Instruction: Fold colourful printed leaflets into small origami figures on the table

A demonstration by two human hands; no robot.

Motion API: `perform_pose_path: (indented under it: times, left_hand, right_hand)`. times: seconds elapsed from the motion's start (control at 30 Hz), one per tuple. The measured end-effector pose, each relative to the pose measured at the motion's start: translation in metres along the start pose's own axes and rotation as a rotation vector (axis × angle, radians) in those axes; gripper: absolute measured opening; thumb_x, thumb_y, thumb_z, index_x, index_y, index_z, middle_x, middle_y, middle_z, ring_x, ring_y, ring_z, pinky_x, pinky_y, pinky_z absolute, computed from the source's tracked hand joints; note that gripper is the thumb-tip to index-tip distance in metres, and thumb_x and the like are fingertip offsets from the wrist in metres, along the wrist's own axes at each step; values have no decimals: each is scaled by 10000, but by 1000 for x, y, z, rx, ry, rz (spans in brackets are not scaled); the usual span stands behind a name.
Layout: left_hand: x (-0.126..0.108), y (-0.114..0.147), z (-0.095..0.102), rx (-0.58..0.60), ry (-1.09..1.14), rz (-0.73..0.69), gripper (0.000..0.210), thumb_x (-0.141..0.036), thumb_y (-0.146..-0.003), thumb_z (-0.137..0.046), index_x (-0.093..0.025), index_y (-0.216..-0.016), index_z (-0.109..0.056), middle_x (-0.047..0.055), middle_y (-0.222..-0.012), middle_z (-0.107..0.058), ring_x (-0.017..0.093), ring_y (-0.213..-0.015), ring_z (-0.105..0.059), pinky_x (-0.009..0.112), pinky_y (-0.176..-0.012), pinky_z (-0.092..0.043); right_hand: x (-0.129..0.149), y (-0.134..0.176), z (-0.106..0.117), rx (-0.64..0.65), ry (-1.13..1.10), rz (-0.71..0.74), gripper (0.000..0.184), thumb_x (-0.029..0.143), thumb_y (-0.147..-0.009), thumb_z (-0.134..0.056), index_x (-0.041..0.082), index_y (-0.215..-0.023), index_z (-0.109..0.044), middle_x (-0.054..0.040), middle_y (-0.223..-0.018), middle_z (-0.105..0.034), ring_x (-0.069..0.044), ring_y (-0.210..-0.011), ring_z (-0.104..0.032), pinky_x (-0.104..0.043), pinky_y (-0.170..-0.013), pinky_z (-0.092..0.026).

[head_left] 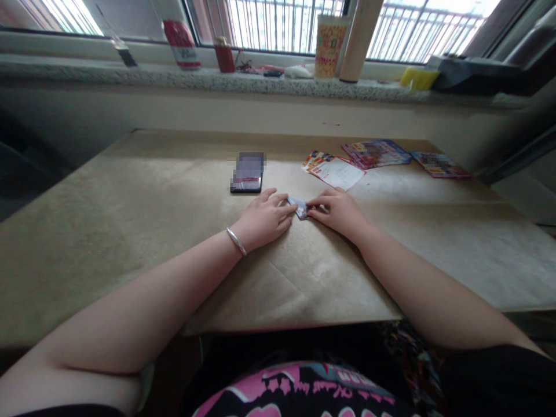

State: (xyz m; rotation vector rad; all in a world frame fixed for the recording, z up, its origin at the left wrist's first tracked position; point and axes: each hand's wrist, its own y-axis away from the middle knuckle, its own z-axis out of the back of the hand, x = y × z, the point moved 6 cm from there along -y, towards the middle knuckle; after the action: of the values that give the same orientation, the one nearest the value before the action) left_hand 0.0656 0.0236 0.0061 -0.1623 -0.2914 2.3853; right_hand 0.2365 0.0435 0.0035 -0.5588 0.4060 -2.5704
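A small piece of folded printed paper [299, 208], bluish with darker markings, lies on the table between my two hands. My left hand [268, 218], with a silver bangle at the wrist, lies on the tabletop with its fingers spread, some fingertips touching the paper's left side. On the other side, my right hand [337, 212] pinches the paper's right end between thumb and fingers. Part of the paper is hidden under the fingertips. Just beyond my left hand is a phone [248, 172] with its screen up.
Printed cards [334, 170] lie beyond my right hand, with colourful leaflets [377, 153] and another stack [441, 164] farther right. On the windowsill [260, 86] stand a red can [181, 45], a red bottle [225, 55] and a patterned cup [329, 46]. The table's near edge is by my body.
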Motion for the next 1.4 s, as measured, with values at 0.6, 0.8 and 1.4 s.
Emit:
perform_pose_path:
  times: [0.6, 0.8, 1.4]
  left_hand:
    - [0, 0, 1, -1, -1, -37, 384, -341, -960, -461, -223, -1284, -629, 91, -1292, -590, 287, -1261, -448, 469, -1125, -328]
    - [12, -3, -1, 51, 86, 3, 369, -358, -942, -503, -295, -1280, -638, 83, -1269, -582, 269, -1216, -440, 474, -1096, -342]
    - [5, -3, 2, -16, 140, -150, 382, -332, -952, -497, -194, -1286, -618, 99, -1177, -638, 252, -1219, -485, 413, -1090, -390]
  right_hand:
    - [-1, -2, 0, 37, 91, 31, 227, 433, -820, -690, 239, -918, -755, -67, -953, -705, -255, -953, -544, -390, -886, -429]
    - [-2, 0, 2, 32, 77, 7, 230, 435, -810, -697, 255, -938, -763, -73, -972, -687, -268, -983, -524, -415, -904, -424]
    - [0, -2, 12, -5, 96, 113, 178, 343, -875, -630, 237, -915, -768, -69, -971, -725, -251, -984, -566, -402, -912, -428]
